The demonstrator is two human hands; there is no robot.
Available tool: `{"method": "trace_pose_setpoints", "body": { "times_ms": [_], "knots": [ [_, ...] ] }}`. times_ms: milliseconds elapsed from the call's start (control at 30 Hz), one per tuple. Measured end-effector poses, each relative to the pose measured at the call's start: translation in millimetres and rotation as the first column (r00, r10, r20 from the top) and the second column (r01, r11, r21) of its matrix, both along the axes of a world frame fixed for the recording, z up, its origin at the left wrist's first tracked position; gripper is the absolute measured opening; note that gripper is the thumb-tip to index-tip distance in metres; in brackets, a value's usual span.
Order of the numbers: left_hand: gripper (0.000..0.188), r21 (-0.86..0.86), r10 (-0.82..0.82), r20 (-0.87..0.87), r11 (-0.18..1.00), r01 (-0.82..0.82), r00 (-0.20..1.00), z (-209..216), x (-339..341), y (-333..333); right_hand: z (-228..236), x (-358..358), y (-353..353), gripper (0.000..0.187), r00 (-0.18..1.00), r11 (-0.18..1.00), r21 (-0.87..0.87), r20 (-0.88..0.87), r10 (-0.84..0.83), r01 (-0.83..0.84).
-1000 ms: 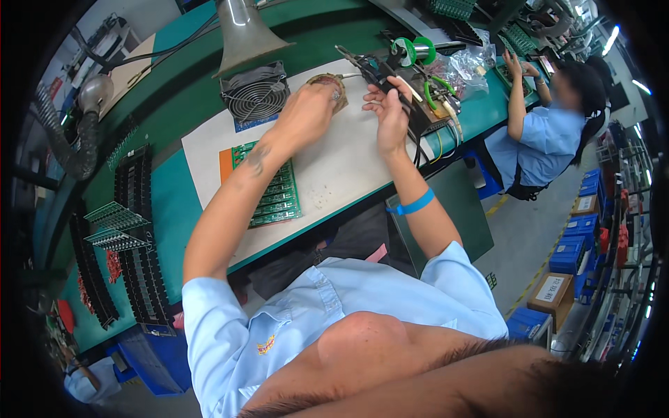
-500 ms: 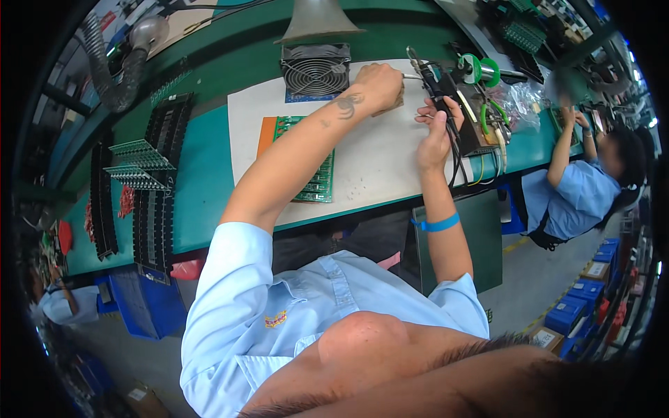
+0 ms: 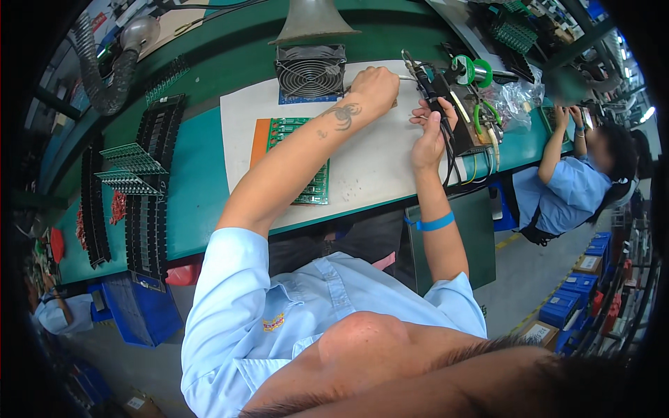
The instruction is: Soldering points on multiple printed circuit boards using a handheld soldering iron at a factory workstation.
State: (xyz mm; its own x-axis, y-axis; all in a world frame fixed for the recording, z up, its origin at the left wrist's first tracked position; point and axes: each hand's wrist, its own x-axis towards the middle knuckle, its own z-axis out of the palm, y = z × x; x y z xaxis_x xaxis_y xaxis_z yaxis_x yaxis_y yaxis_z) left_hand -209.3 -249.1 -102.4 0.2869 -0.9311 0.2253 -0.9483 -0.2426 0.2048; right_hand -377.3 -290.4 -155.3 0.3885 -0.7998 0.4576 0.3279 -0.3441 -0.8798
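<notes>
My left hand (image 3: 375, 89) is a closed fist over the white sheet, right of a small black fan (image 3: 311, 72). A thin pale rod (image 3: 406, 77) shows at its right side; whether the fist holds it, I cannot tell. My right hand (image 3: 431, 139) is curled around the lower end of a black-handled soldering iron (image 3: 432, 94), beside its cords and stand (image 3: 465, 122). Under my left forearm, partly hidden, lies a green circuit board panel (image 3: 317, 187) with an orange strip (image 3: 260, 139) along its left edge.
A green solder wire spool (image 3: 472, 72), green-handled pliers (image 3: 478, 117) and a clear plastic bag (image 3: 519, 94) lie at the right. Black slotted racks (image 3: 146, 230) with upright green boards (image 3: 132, 167) stand at the left. A co-worker (image 3: 564, 188) sits at the right.
The whole view has shifted slightly to the left. Both hands keep nearly the same place and grip beside the soldering iron; the board panel stays put.
</notes>
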Motion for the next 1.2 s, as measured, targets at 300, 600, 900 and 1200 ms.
{"method": "trace_pose_setpoints", "body": {
  "times_ms": [300,600,900,1200],
  "knots": [
    [0.019,0.044,-0.075,-0.011,0.996,0.075,0.997,14.0,-3.8,10.6,-1.7,-1.6,-0.8,0.038,1.000,1.000,-0.026,-0.008,-0.007,0.006],
    [0.017,0.103,0.083,-0.189,0.993,-0.064,0.978,18.2,-9.8,2.3,0.5,-0.2,0.6,0.037,1.000,1.000,-0.021,-0.005,-0.008,0.008],
    [0.018,0.071,0.085,-0.185,0.995,-0.073,0.979,17.8,-13.9,4.1,1.0,-0.2,1.0,0.037,1.000,1.000,-0.023,0.004,-0.012,0.012],
    [0.016,0.012,0.079,-0.124,0.997,-0.078,0.989,11.6,-14.1,4.1,1.1,-0.8,0.8,0.037,1.000,1.000,-0.015,0.010,-0.019,0.020]
  ]
}}
